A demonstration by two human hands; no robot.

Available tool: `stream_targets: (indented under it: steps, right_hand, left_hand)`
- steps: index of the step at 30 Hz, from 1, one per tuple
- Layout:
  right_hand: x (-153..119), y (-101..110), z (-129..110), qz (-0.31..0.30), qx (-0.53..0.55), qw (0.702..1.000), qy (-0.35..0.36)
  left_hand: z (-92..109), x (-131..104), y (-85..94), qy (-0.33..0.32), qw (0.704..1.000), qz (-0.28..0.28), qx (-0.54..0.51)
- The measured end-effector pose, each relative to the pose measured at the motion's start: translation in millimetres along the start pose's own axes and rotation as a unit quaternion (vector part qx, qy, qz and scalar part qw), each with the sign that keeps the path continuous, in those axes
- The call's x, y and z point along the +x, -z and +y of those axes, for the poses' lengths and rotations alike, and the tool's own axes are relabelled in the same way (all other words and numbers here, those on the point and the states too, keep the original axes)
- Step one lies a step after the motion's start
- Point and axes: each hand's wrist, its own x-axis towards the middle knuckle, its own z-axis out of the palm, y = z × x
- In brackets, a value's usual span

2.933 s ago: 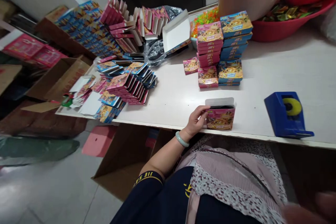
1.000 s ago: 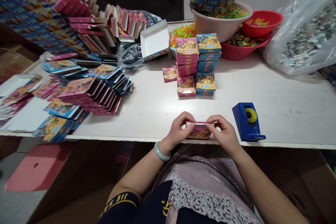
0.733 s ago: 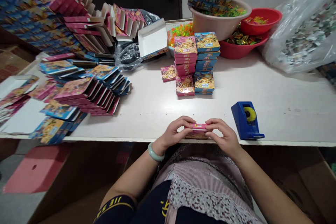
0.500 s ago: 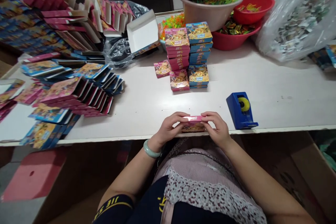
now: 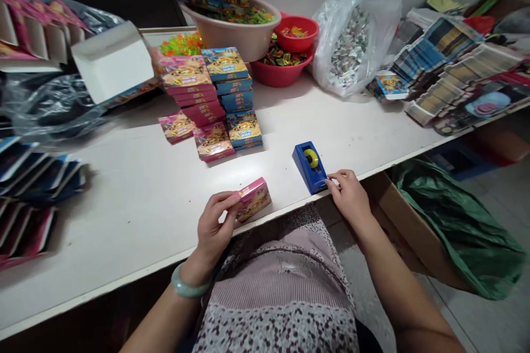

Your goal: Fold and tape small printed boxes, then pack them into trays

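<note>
Taping seems the step in hand: at lower centre, the left hand [image 5: 216, 223] pinches a pink box [image 5: 255, 202]; the right hand [image 5: 351, 194], grip unclear, meets a tape dispenser [image 5: 307, 174], where a clean pull looks called for.

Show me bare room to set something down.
Nearly bare: white tabletop between the blue cardboard boxes at far left and the left hand; also between the blue plastic tape dispenser and the clear plastic bag. Crowded: the back, with stacked pink cardboard boxes and round red plastic bowls.
</note>
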Motion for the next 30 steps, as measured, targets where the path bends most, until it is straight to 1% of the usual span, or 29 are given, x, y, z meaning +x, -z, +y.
stream_targets:
  steps: [2, 4, 6, 7, 8, 9, 10, 12, 13, 15, 16, 17, 18, 19, 22, 23, 24, 25, 26, 27, 28, 29, 30]
  right_hand:
    - [5, -6, 0, -0.009, 0.023, 1.0, -0.017]
    - [4, -13, -1, -0.004, 0.126, 0.991, -0.04]
    - [-2, -20, -1, 0.015, 0.26, 0.962, -0.085]
    - [-6, -23, 0, 0.027, 0.311, 0.944, -0.11]
    - [-10, -26, 1, 0.039, 0.34, 0.931, -0.129]
    - [-14, -28, 2, 0.051, 0.345, 0.927, -0.139]
    - [-18, -29, 4, 0.063, 0.331, 0.932, -0.137]
    - [-22, -28, 6, 0.077, 0.269, 0.953, -0.113]
    - [-24, -26, 6, 0.074, 0.234, 0.964, -0.103]
    - [-26, -21, 2, 0.042, 0.189, 0.977, -0.093]
    - [-28, -19, -4, 0.015, 0.189, 0.977, -0.094]
    - [-30, -17, -13, -0.018, 0.211, 0.973, -0.097]
    - [-31, -16, -25, -0.053, 0.255, 0.96, -0.101]
    - [-32, -17, -41, -0.09, 0.315, 0.939, -0.104]
    - [-29, -27, -96, -0.188, 0.486, 0.847, -0.107]
    - [-26, -33, -113, -0.21, 0.521, 0.821, -0.107]
    - [-22, -39, -127, -0.228, 0.544, 0.8, -0.109]
    - [-17, -45, -139, -0.242, 0.557, 0.786, -0.112]
    - [-13, -51, -148, -0.253, 0.563, 0.779, -0.114]
    - [-10, -58, -153, -0.261, 0.561, 0.778, -0.113]
    - [-7, -63, -156, -0.263, 0.551, 0.784, -0.11]
    - [-5, -68, -157, -0.26, 0.533, 0.798, -0.106]
    - [-3, -72, -157, -0.254, 0.506, 0.819, -0.098]
  left_hand:
    - [0, 1, 0.5, -0.001, 1.0, 0.001, 0.013]
    - [0, 1, 0.4, 0.003, 1.0, 0.004, 0.024]
    - [-1, 1, -0.3, 0.005, 1.0, 0.004, 0.029]
    - [-1, 1, -0.5, 0.005, 1.0, 0.004, 0.03]
    - [-2, 0, -0.7, 0.005, 1.0, 0.005, 0.03]
    - [-2, 0, -0.6, 0.005, 1.0, 0.005, 0.029]
    - [-3, 0, -0.3, 0.006, 1.0, 0.004, 0.028]
    - [-5, 1, 0.5, 0.006, 1.0, 0.001, 0.024]
    - [-5, 1, 0.8, 0.006, 1.0, -0.002, 0.02]
    - [-6, 2, 0.4, 0.005, 1.0, -0.01, 0.013]
    - [-6, 3, -0.3, 0.003, 1.0, -0.014, 0.013]
    - [-5, 3, -1.3, -0.002, 1.0, -0.016, 0.014]
    - [-4, 3, -2.4, -0.008, 1.0, -0.016, 0.017]
    - [-3, 3, -3.3, -0.014, 1.0, -0.013, 0.021]
    - [3, 5, -3.2, -0.025, 0.999, -0.017, 0.036]
    - [4, 6, -1.7, -0.029, 0.998, -0.026, 0.044]
    - [6, 7, 0.5, -0.037, 0.997, -0.041, 0.056]
    - [7, 9, 3.2, -0.049, 0.994, -0.059, 0.072]
    - [8, 10, 6.0, -0.064, 0.99, -0.082, 0.091]
    - [9, 12, 8.6, -0.077, 0.985, -0.108, 0.112]
    - [10, 13, 10.8, -0.086, 0.978, -0.134, 0.131]
    - [10, 14, 12.3, -0.091, 0.973, -0.155, 0.144]
    - [10, 15, 13.2, -0.092, 0.971, -0.167, 0.147]
